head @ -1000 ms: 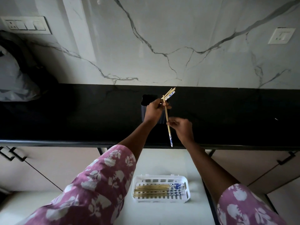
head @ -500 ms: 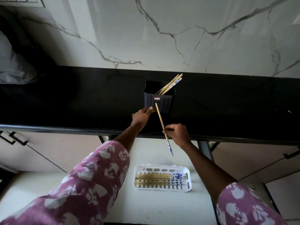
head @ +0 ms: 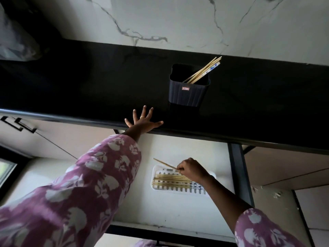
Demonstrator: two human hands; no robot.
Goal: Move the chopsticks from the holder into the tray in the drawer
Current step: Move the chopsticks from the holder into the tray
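Pinches one chopstick (head: pixel 164 164) in right hand (head: pixel 193 171), tilted, just above tray (head: pixel 155 168) in drawer (head: pixel 160 211); touching the tray or not, unclear. Rests left hand (head: pixel 142 121) flat, fingers spread, on counter (head: pixel 89 86). Stores more chopsticks (head: pixel 204 70) leaning in holder (head: pixel 187 94).

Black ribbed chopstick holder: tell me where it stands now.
In the head view, the black ribbed holder stands on the black countertop right of centre, up and right of the flat left hand, with wooden chopsticks inside.

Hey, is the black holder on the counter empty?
No, several chopsticks lean against the right corner of the black holder, which stands on the counter.
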